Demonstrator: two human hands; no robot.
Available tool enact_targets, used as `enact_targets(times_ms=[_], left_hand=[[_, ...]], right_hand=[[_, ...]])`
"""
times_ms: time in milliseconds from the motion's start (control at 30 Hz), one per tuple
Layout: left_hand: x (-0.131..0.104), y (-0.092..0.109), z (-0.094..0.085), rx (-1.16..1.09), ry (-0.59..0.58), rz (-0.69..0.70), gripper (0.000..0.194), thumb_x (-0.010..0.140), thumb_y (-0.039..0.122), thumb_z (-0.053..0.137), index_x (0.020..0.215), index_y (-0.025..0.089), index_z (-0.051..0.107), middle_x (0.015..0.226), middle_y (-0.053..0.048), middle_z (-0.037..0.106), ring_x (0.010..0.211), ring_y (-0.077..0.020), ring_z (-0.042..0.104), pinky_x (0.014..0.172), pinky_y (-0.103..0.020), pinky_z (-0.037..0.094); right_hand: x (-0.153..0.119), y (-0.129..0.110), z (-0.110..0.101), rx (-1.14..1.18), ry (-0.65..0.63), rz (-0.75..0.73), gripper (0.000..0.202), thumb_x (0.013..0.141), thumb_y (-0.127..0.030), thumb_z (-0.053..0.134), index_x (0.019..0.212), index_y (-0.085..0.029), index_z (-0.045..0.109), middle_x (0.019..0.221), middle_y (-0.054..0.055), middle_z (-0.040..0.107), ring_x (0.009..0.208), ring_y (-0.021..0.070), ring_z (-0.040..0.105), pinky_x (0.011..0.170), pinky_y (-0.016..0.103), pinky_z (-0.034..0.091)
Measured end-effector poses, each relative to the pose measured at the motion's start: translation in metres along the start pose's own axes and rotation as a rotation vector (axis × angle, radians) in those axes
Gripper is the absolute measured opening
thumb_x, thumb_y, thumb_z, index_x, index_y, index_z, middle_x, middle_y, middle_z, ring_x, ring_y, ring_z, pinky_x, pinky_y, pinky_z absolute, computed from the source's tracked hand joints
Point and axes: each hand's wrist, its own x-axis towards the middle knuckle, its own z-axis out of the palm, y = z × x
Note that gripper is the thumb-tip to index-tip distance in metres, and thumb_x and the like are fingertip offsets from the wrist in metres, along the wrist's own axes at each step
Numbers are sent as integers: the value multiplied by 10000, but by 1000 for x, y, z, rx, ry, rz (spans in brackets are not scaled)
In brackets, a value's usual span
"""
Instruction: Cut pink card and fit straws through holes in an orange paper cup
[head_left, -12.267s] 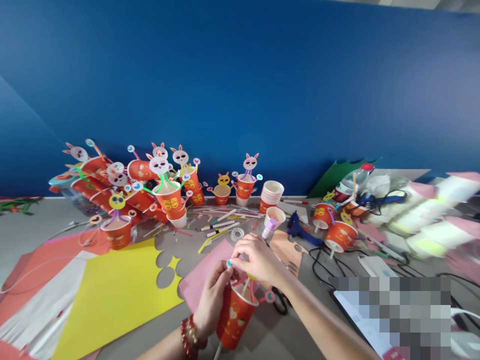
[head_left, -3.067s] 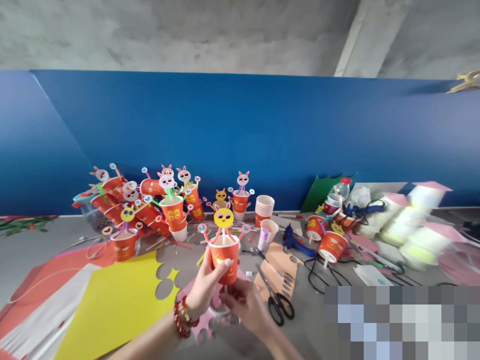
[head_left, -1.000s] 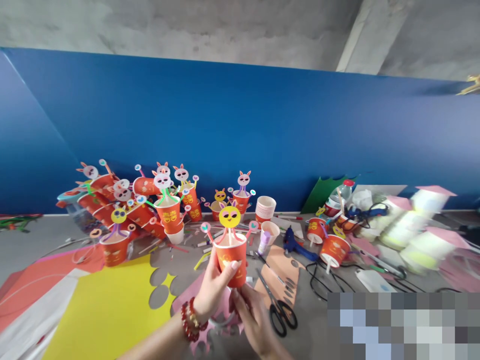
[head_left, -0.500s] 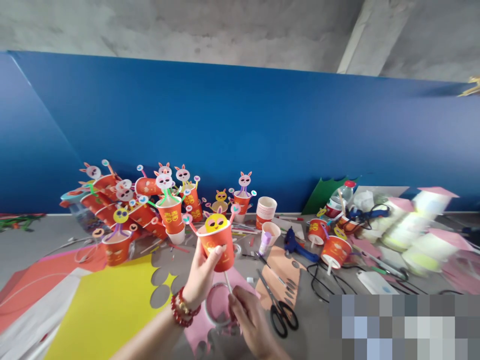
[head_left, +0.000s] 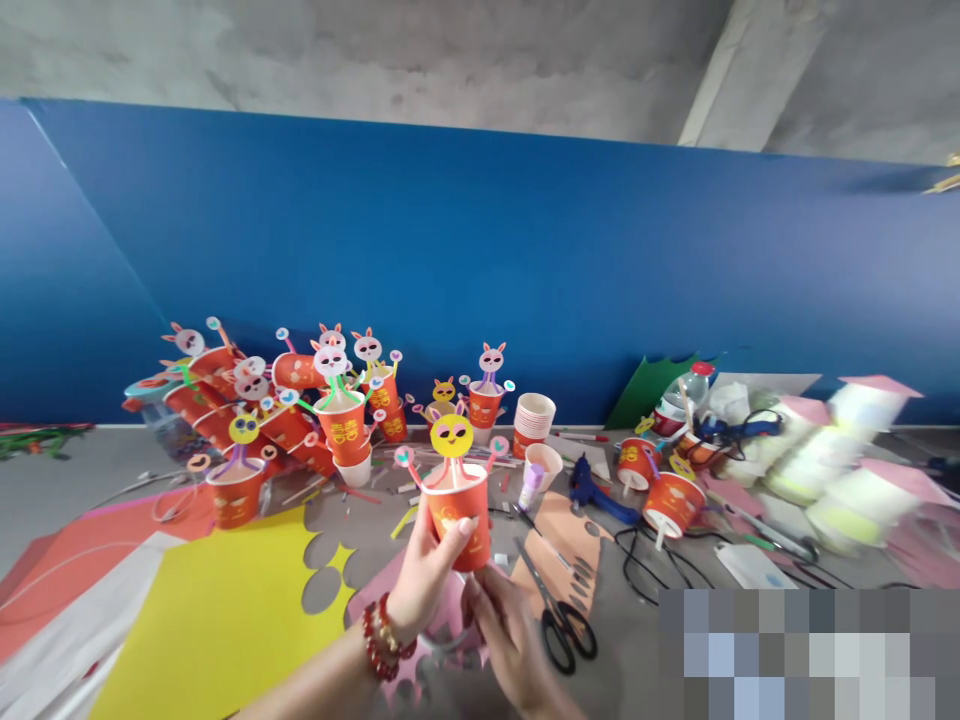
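Observation:
My left hand is wrapped around a red paper cup held upright above the table. A yellow rabbit face on a white stick stands above the cup's rim, with a small round paw disc on an arm at each side. Under the cup's base, my right hand has its fingers closed around the lower end of the stick, most of which they hide. Below the hands lie a roll of tape and a sheet of pink paper, partly covered.
Scissors lie right of my hands on orange paper, near a blue glue gun with a cable. Finished rabbit cups crowd the back left. A cup stack and glue stick stand behind. Yellow paper spreads left.
The rabbit face and its paws have risen from the cup's rim to well above it. My right hand has moved up close under the cup, and the cup has shifted slightly right and down.

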Motion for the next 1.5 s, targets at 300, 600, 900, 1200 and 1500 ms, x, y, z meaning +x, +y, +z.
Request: enact_targets(times_ms=[300,600,900,1200,1500], left_hand=[[17,15,-12,-101,110,112,633,807,380,738,1366,267,465,1008,-52,712,865,-196,691,814,-322,550],[8,4,-10,-23,32,65,634,815,375,731,1373,262,451,1057,-70,708,875,-204,685,805,-327,550],[-6,-2,4,17,14,3,634,804,423,726,1359,230,489,952,-75,726,806,-214,692,757,-333,561],[-4,-2,2,-16,14,-17,605,800,398,742,1336,237,513,955,-68,723,772,-191,687,705,-287,554],[-3,-5,2,-45,21,-17,514,835,360,719,1291,235,517,884,-34,701,725,-150,670,675,-248,543]], right_hand=[[-1,-1,5,-29,-76,70,470,1018,-474,407,647,-196,485,582,-20,489,567,131,489,559,242,337],[1,-3,2,-1,-28,49,462,1013,-475,420,668,-187,526,612,-5,533,581,136,515,568,237,358],[0,-1,1,23,18,10,371,1014,-418,450,733,-192,535,671,-2,548,630,145,506,595,243,367],[0,2,1,46,2,29,345,1013,-406,456,756,-192,541,687,0,543,645,149,500,600,243,380],[2,-3,1,1,11,28,380,1006,-447,453,739,-191,543,694,10,543,651,156,501,606,244,395]])
